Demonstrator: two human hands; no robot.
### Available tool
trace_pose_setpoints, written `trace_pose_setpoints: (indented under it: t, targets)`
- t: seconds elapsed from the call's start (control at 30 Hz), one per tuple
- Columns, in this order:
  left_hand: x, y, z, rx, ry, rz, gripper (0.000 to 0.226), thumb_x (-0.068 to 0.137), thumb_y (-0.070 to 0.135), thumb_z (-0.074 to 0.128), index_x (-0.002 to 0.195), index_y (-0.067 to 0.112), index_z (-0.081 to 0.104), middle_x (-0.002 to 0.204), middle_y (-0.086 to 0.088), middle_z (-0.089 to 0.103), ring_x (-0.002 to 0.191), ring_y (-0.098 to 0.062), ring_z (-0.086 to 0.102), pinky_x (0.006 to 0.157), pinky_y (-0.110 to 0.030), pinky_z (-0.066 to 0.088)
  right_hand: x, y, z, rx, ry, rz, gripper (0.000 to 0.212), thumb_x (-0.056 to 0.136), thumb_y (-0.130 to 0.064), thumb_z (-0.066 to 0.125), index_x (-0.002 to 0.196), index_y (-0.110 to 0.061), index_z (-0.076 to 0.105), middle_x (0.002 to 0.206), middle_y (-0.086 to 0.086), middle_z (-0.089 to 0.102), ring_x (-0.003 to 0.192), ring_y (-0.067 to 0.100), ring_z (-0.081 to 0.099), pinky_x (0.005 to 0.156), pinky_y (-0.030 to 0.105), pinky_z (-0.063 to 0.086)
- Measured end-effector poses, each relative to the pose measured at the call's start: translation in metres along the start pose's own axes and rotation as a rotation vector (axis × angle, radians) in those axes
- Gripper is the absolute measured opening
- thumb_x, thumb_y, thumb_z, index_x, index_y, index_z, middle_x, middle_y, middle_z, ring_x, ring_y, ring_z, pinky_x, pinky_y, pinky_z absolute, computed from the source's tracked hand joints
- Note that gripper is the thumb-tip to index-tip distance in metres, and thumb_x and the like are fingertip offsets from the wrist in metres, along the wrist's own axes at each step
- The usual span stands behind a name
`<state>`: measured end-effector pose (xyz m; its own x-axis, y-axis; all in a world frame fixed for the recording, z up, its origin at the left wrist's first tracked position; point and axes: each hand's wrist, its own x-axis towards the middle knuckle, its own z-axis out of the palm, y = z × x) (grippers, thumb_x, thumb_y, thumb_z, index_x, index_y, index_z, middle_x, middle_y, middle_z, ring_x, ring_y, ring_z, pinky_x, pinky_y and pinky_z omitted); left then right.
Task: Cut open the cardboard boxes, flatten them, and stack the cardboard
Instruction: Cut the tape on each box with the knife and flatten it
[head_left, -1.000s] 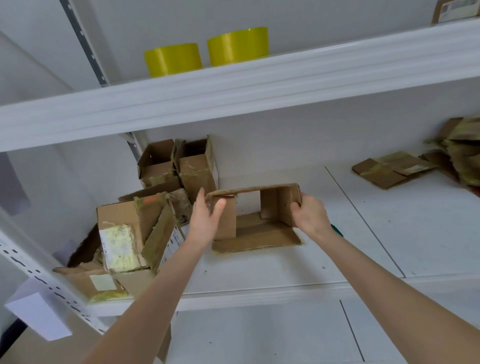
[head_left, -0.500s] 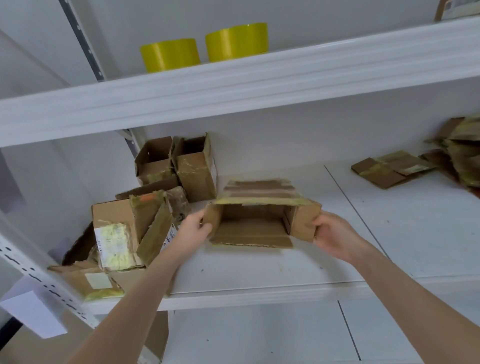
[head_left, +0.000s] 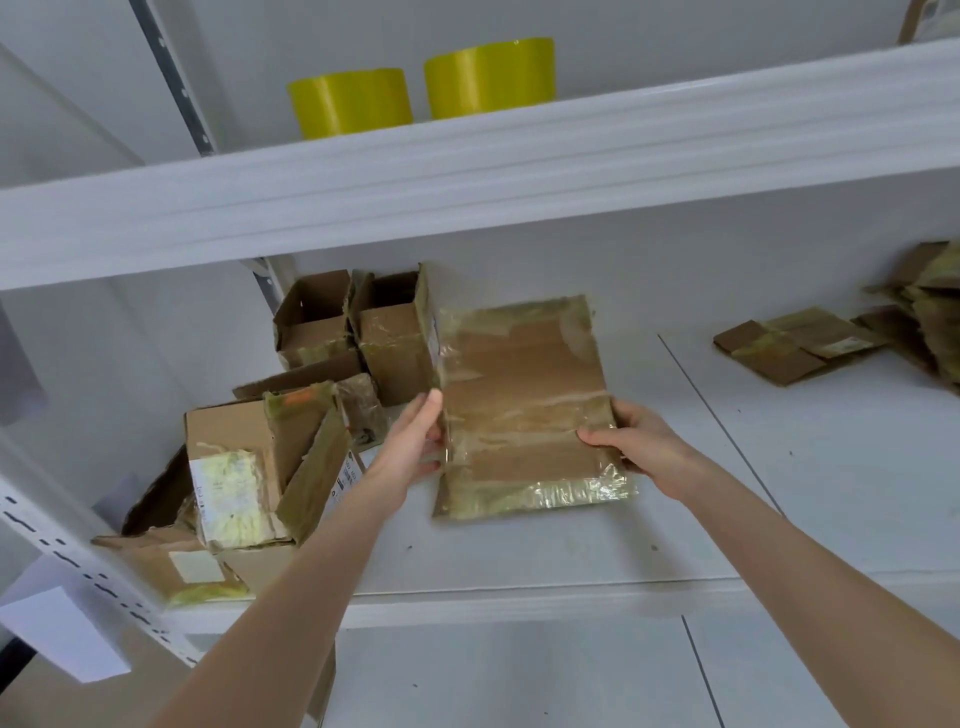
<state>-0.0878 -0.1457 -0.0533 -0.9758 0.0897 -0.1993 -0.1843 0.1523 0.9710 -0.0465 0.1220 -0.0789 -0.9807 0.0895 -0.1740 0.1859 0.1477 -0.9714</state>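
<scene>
Cardboard box (head_left: 524, 410), an open tube a second ago, is now pressed flat — gripped at both side edges by the left hand (head_left: 410, 447) and right hand (head_left: 639, 447) over the shelf (head_left: 519, 561). Stacking on the far-right pile (head_left: 795, 345) is likely next.

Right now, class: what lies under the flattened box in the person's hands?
Only the white shelf shows around the flattened box. The left hand and right hand grip its side edges, some fingers hidden beneath. The shelf patch directly below is covered.
</scene>
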Motion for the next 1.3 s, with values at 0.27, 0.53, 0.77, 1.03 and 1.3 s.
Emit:
trace_pose_setpoints:
  t: [0.27,0.53,0.77,1.03,1.3]
  targets:
    - [0.004,0.019,-0.018,-0.266,-0.087,0.016,0.075,0.076,0.065,0.054,0.135,0.018,0.051,0.135,-0.008,0.055,0.125,-0.031,0.051,0.109,-0.053,0.036,0.0,-0.014,-0.009,0.331,0.109,0.033,0.018,0.098,-0.031,0.051,0.097,-0.023,0.068,0.105,0.005,0.073,0.097,0.021,0.067,0.079,0.033,0.053]
    - [-0.006,0.017,-0.012,0.238,-0.236,0.226,0.097,0.066,0.044,0.083,0.145,0.031,0.029,0.133,0.013,0.052,0.114,-0.001,0.053,0.097,-0.022,0.041,-0.007,-0.019,-0.006,0.414,0.002,-0.072,0.027,0.101,-0.024,0.045,0.122,-0.02,0.06,0.126,0.009,0.064,0.116,0.023,0.059,0.091,0.031,0.048]
    - [-0.007,0.022,0.025,0.762,0.329,0.348,0.074,0.076,0.028,0.073,0.138,0.009,0.038,0.129,-0.012,0.049,0.109,-0.03,0.056,0.088,-0.038,0.047,-0.017,-0.036,0.027,-0.066,0.252,-0.131,0.05,0.076,-0.045,0.076,0.118,-0.025,0.057,0.107,-0.012,0.064,0.103,0.013,0.059,0.08,0.024,0.044]
    - [-0.005,0.026,0.036,0.874,0.345,0.161,0.123,0.067,0.061,0.075,0.152,0.015,-0.001,0.141,-0.013,0.035,0.118,-0.031,0.052,0.082,-0.042,0.051,-0.01,-0.048,0.057,-0.718,0.57,0.048,0.08,0.072,-0.07,0.065,0.121,-0.012,0.04,0.109,0.003,0.057,0.092,0.027,0.061,0.063,0.031,0.038]
    - [-0.005,0.034,0.02,0.53,0.25,0.346,0.047,0.095,0.026,0.047,0.141,0.017,0.039,0.102,-0.002,0.058,0.084,-0.019,0.059,0.079,-0.033,0.046,-0.016,-0.054,0.036,-0.431,0.429,-0.149,0.029,0.089,-0.038,0.045,0.11,-0.019,0.05,0.085,0.003,0.064,0.079,0.025,0.058,0.066,0.032,0.041]
